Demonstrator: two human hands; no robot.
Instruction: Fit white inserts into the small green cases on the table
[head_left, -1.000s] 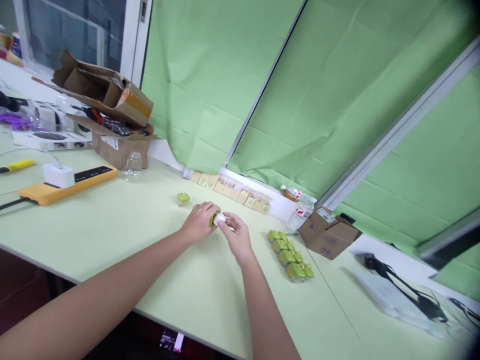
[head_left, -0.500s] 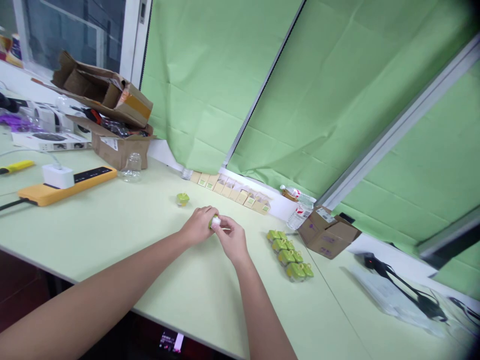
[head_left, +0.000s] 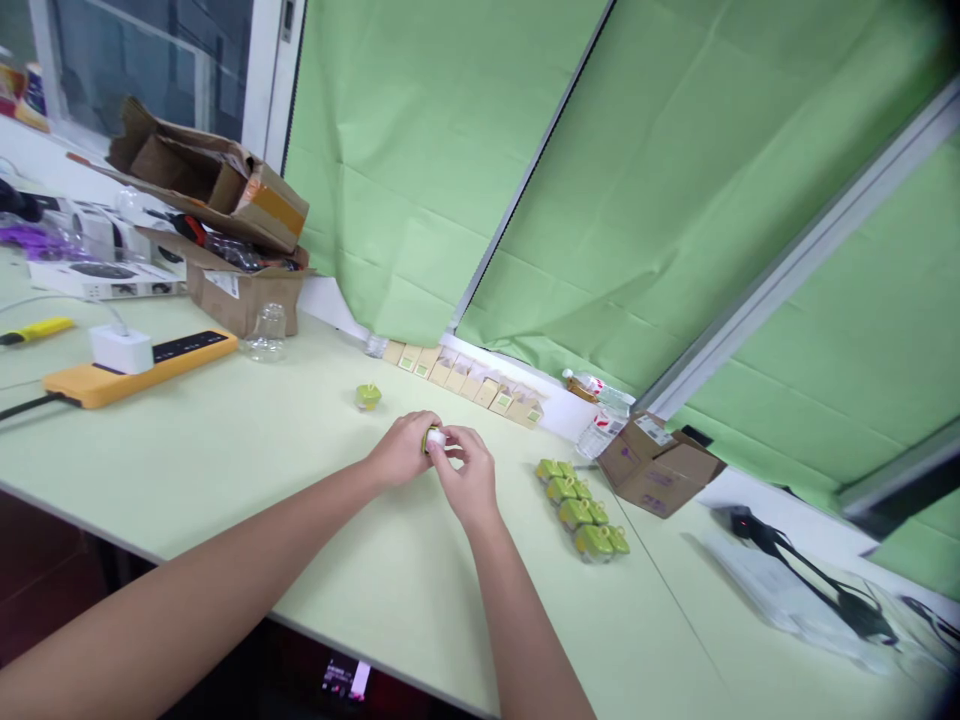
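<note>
Over the middle of the table, my left hand [head_left: 405, 448] is closed round a small green-rimmed item, mostly hidden by the fingers. A small white piece [head_left: 435, 438] shows at its open side. My right hand [head_left: 466, 472] pinches at this white piece with thumb and fingertips, so both hands meet there. Just beyond my left hand stands a small clear container with a green lid [head_left: 368, 396]. To the right, several similar green-lidded containers [head_left: 577, 513] stand close together in rows, with small loops on top.
Small tan boxes [head_left: 465, 381] line the back edge. Plastic bottles [head_left: 600, 430] and a cardboard box [head_left: 658, 465] are at back right, a black cable [head_left: 814, 580] farther right. At left lie an orange power strip [head_left: 142, 370], a clear jar [head_left: 267, 335] and stacked cardboard boxes [head_left: 244, 290].
The white piece shows slightly more between my hands, and the right-hand fingers have shifted a little on it. Otherwise the view has moved only slightly.
</note>
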